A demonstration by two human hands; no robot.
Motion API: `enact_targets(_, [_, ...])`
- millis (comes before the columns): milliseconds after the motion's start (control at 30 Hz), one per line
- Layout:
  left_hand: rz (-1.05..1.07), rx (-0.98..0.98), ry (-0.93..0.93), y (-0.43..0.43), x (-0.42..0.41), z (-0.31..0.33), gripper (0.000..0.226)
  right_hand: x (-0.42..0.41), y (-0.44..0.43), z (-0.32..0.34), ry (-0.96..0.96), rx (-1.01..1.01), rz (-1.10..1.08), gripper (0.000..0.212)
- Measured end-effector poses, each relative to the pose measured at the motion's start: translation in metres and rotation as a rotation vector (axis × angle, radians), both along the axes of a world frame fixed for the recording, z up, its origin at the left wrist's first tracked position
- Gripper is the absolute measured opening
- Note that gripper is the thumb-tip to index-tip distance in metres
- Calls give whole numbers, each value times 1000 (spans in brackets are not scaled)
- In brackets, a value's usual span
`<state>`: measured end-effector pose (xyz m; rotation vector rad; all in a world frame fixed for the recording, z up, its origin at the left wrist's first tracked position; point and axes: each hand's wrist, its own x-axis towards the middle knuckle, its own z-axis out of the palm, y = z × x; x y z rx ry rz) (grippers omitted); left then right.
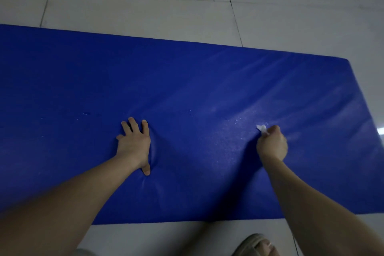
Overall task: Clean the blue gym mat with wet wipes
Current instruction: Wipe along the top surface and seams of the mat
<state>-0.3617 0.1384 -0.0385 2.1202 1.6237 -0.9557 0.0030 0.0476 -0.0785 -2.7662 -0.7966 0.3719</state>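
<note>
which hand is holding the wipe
The right hand: its fingers are curled round the white wet wipe, while the left hand presses flat on the blue mat, fingers spread.

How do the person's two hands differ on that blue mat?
The left hand lies flat with fingers spread, pressing a dent into the blue padded gym mat; the right hand is curled. The left hand holds nothing; the right hand pinches a crumpled white wet wipe. Both rest on the mat.

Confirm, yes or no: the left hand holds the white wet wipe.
No: the left hand presses flat on the blue padded gym mat, while the right hand grips the white wet wipe.
</note>
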Motion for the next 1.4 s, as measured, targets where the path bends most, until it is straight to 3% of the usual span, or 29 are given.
enact_targets(167, [-7, 11, 8, 1, -1, -1, 168, -97, 44, -4, 89, 78, 197, 16])
enact_targets(367, [-28, 34, 38, 1, -2, -6, 168, -206, 54, -8, 149, 114, 611, 17])
enact_targets(500, [-16, 32, 21, 1, -4, -7, 168, -192, 53, -9, 119, 80, 778, 13])
enact_targets(633, [9, -13, -27, -3, -12, 2, 162, -148, 46, -5, 67, 30, 705, 12])
enact_targets(700, [-7, 18, -90, -12, -16, 5, 144, -119, 40, -1, 37, -32, 629, 16])
enact_targets(800, [-171, 148, -325, -41, -16, 3, 70, -72, 23, 8, -12, -134, 513, 15])
enact_targets(867, [-231, 59, -490, -65, -8, 3, 31, -51, 9, 12, -14, -165, 456, 10])
enact_targets(900, [-254, -51, -533, -79, -2, 2, 22, -48, 2, 14, -5, -162, 451, 11])
enact_targets(967, [-335, -208, -545, -105, 12, 2, 29, -52, -11, 17, 37, -139, 481, 23])
enact_targets(1100, [-349, -274, -482, -124, 36, -1, 46, -78, -17, 23, 136, -153, 540, 45])
enact_targets(1167, [-481, -253, -426, -131, 42, 0, 48, -89, -22, 25, 136, -213, 576, 49])
enact_targets(1233, [-667, -184, -341, -140, 47, -1, 43, -97, -27, 25, 135, -265, 622, 49])
enact_targets(1333, [-826, -117, -280, -143, 53, 1, 16, -101, -32, 28, 136, -311, 679, 48])
enact_targets(1400, [-835, -149, -282, -141, 54, 5, 24, -100, -32, 32, 129, -342, 709, 48])
